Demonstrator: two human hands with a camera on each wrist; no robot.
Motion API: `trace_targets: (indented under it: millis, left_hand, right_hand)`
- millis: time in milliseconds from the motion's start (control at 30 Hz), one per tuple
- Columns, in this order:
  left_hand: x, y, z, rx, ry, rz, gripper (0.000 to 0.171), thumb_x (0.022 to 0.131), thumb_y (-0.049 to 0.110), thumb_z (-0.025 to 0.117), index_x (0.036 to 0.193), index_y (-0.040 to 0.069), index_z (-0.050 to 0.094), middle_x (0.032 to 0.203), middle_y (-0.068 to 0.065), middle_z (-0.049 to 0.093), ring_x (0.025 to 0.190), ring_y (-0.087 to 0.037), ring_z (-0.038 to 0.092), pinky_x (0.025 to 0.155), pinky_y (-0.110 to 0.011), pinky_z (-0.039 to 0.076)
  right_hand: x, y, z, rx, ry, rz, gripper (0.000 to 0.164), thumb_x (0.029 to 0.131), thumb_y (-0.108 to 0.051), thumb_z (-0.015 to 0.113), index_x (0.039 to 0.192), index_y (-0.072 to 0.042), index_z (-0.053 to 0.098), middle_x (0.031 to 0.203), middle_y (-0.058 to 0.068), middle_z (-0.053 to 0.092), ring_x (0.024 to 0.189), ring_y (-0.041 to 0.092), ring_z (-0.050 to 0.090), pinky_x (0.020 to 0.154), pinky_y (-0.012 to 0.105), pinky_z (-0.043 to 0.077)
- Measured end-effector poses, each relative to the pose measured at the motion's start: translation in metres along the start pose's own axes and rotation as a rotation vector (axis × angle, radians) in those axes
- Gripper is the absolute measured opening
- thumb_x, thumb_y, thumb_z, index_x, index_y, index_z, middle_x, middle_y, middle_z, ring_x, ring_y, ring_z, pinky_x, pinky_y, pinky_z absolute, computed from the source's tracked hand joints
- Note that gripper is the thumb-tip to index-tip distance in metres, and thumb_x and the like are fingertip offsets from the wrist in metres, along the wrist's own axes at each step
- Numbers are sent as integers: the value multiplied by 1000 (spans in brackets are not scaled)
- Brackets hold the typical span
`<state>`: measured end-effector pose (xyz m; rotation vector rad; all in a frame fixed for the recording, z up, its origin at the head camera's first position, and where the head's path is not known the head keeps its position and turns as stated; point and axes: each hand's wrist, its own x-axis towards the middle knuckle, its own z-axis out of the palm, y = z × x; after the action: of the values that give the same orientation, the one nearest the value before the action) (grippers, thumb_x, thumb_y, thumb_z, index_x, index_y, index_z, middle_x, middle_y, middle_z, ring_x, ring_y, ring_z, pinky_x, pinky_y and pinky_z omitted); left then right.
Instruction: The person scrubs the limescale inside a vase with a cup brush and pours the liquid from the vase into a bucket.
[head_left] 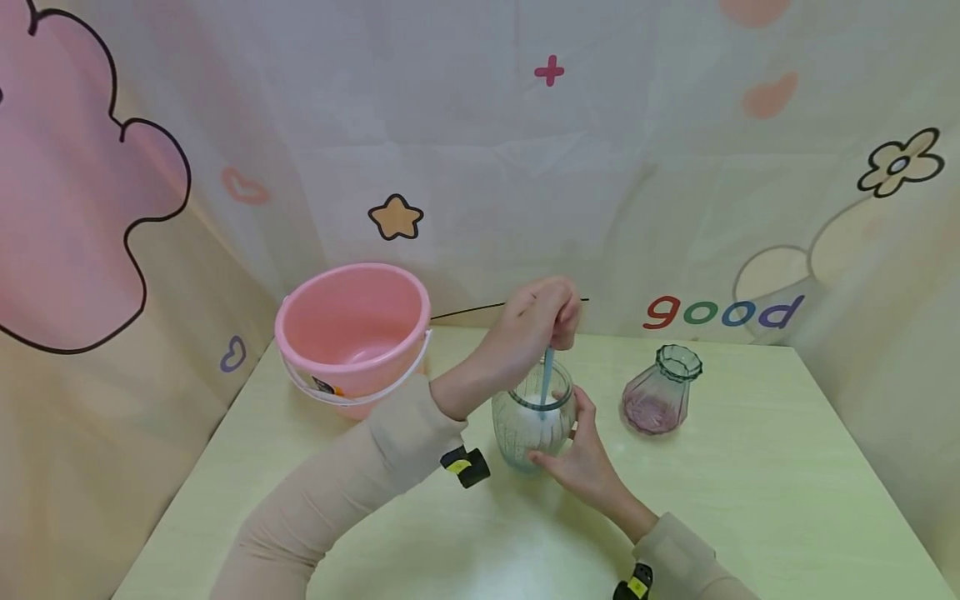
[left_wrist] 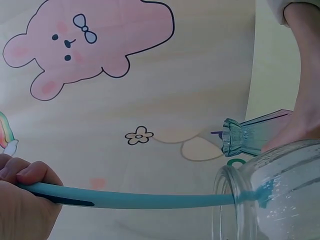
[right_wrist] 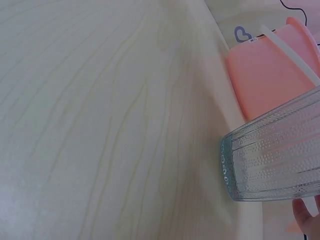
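- A pale curtain (head_left: 480, 117) printed with hearts, a star, a flower and the word "good" hung behind a light wood-grain desk (head_left: 780, 475).
- A clear ribbed glass jar (head_left: 516, 433) was near the middle of the desk, mouth up, between a bucket and a vase.
- The person's left hand (head_left: 542, 315) was above the jar, its grip closed firmly around the upper end of a blue-handled tool (left_wrist: 150, 200).
- The tool slanted down through the jar's mouth, its lower end inside, blurred by the glass.
- The right hand (head_left: 587, 460) held the jar from the right, its grip wrapped around the side, thumb at the front.
- A pink bucket (head_left: 352, 293) with a white handle stood at the left.
- A green-and-purple glass vase (head_left: 658, 398) stood upright just right of the right hand.
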<state>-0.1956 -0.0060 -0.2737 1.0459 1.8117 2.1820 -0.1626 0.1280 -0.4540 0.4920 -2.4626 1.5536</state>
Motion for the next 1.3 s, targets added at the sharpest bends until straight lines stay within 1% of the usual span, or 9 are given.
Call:
trace_targets:
  millis: [300,533,767,833,867,967,1067,1100,1300]
  left_hand:
    - [-6,-7,1,33,-20,49,30,95,12,24,67,3,31,58,-1,27,49,-15,23,51,-25,26]
    - [-11,-16,-1,10,29,18,28,94,13,26,68,3,29,59,-1,26,50,-15,22,50,-24,24]
    - [-16,-31,-2,50,49,38,26,92,9,26,67,4,30,56,0,28,50,-14,25,51,-24,27]
    - [-17,-37,-2,60,49,27,26,92,9,26,67,4,31,56,0,29,50,-14,26,51,-24,27]
    - [-18,-37,-2,62,45,11,27,93,8,25,67,4,31,57,0,29,50,-14,27,52,-24,28]
    - [-22,-52,-3,97,45,-41,27,93,9,25,67,5,31,58,-1,30,51,-14,29,53,-24,30]
    - [-27,-60,-4,134,43,-92,28,92,6,24,65,3,32,59,-2,31,52,-14,31,56,-26,33]
    - [-27,-66,-5,145,46,-97,28,92,6,24,65,3,32,59,-2,32,53,-13,31,56,-27,34]
    - [-27,-76,-8,156,55,-116,28,92,6,25,65,3,34,60,-2,33,53,-13,32,58,-31,35]
  right_hand:
    - [1,-1,-1,-3,5,-14,101,66,-3,80,139,-1,9,134,23,31,120,35,36,87,56,41]
    - [2,-1,-1,11,9,-14,101,66,-2,80,139,0,9,133,24,31,119,35,36,87,56,42]
    - [1,1,-1,16,19,-11,100,66,0,79,139,0,10,129,24,33,116,31,37,87,54,41]
    - [1,1,-1,18,17,-12,100,66,0,79,139,0,10,129,25,33,115,31,36,87,54,41]
    - [1,1,-1,19,16,-10,100,67,0,79,139,-1,10,129,25,33,115,31,36,87,54,41]
    - [0,1,-1,27,12,-2,100,67,-1,79,139,-1,9,131,25,32,116,32,36,88,53,40]
    - [0,1,0,33,11,5,101,67,-1,79,139,0,9,132,24,30,118,32,35,88,53,40]
    - [0,1,0,35,10,6,101,67,0,79,139,0,8,133,25,30,118,32,35,88,53,40]
    - [-1,1,1,31,-2,11,104,68,-1,78,141,1,3,140,27,23,125,36,31,90,54,39]
